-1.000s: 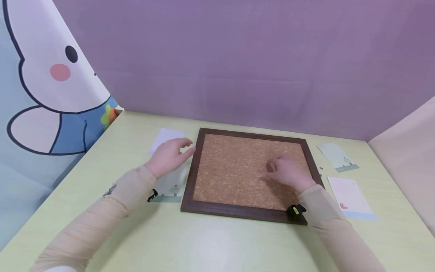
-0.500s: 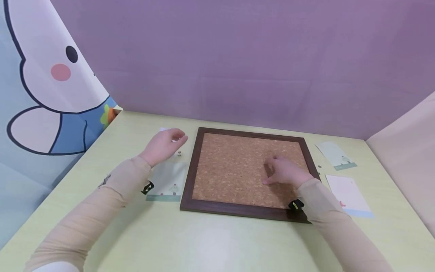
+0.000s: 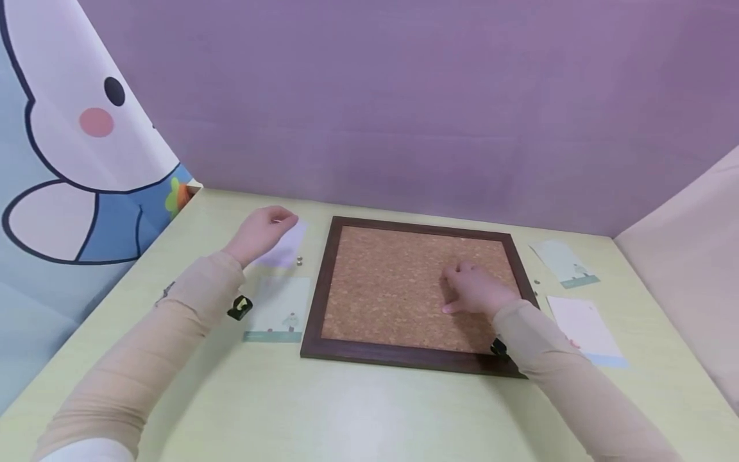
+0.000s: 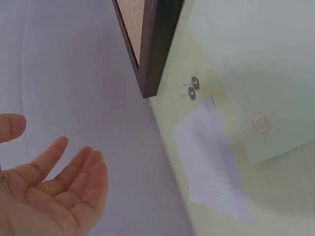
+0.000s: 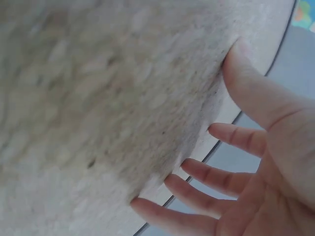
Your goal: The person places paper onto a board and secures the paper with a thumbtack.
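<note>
A framed cork board (image 3: 392, 282) with a dark brown rim lies on the table. My right hand (image 3: 476, 289) rests with spread fingertips on its cork; in the right wrist view the thumb and fingers (image 5: 197, 172) are bent lightly against the surface and hold nothing. Left of the board, my left hand (image 3: 260, 234) hovers by a lilac-edged sheet of notepaper (image 3: 288, 247) and partly covers it. The left wrist view shows its thumb apart from loosely bent fingers (image 4: 74, 182), nothing between them. Two metal thumbtacks (image 4: 193, 87) lie between that sheet and the board.
Nearer on the left lies a pale sheet with a green bottom strip (image 3: 274, 305). Right of the board are a green-edged sheet (image 3: 566, 263), a blue-edged sheet (image 3: 589, 330) and two small tacks (image 3: 537, 282). A purple cloth (image 3: 404, 115) hangs behind the table.
My left hand has moved left and back, away from the board's edge, uncovering the thumbtacks. The right hand has stayed on the cork with its fingers spreading out.
</note>
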Tool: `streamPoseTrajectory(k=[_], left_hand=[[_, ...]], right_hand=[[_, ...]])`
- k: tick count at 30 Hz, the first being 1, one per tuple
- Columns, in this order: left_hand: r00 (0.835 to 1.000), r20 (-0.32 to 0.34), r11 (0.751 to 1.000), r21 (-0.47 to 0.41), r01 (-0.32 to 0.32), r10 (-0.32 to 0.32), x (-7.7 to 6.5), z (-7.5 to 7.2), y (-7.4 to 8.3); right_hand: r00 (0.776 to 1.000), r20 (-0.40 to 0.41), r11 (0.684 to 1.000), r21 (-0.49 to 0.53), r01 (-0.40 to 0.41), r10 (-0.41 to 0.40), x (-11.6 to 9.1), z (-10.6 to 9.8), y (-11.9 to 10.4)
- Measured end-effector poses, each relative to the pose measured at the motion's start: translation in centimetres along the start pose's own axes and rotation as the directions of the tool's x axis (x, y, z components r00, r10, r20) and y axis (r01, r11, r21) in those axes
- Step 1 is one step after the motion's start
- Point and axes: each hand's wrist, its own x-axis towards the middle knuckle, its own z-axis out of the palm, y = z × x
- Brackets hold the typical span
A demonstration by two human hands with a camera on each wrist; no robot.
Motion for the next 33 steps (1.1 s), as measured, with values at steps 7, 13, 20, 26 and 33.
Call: streamPoseTrajectory(k=[7, 13, 20, 26, 33], left_hand=[[0.999, 0.007, 0.999, -0.018, 0.044, -0.044, 0.9, -0.9, -1.3], [0.994, 0.054, 0.995, 0.049, 0.092, -0.094, 1.5, -1.6, -1.7], [0.988, 0.047, 0.982, 0.132, 0.137, -0.144, 2.1, -2.3, -2.3], [0.984, 0.03, 0.97, 0.177, 0.166, -0.174, 2.8, -2.8, -3.6], [0.972, 0.069, 0.961, 0.183, 0.209, -0.225, 3.5, -2.9, -4.3]], right_hand=[[0.999, 0.039, 1.0, -0.014, -0.013, 0.014, 0.0, -0.2, -0.5], [0.999, 0.038, 0.999, -0.032, -0.008, 0.01, -0.1, -0.3, -0.3], [0.999, 0.031, 0.999, -0.048, -0.008, 0.009, 0.0, -0.2, -0.2], [0.999, 0.037, 0.999, -0.052, -0.011, 0.013, 0.2, -0.1, 0.1], [0.998, 0.051, 0.998, -0.049, -0.028, 0.031, 0.1, -0.1, 0.1]])
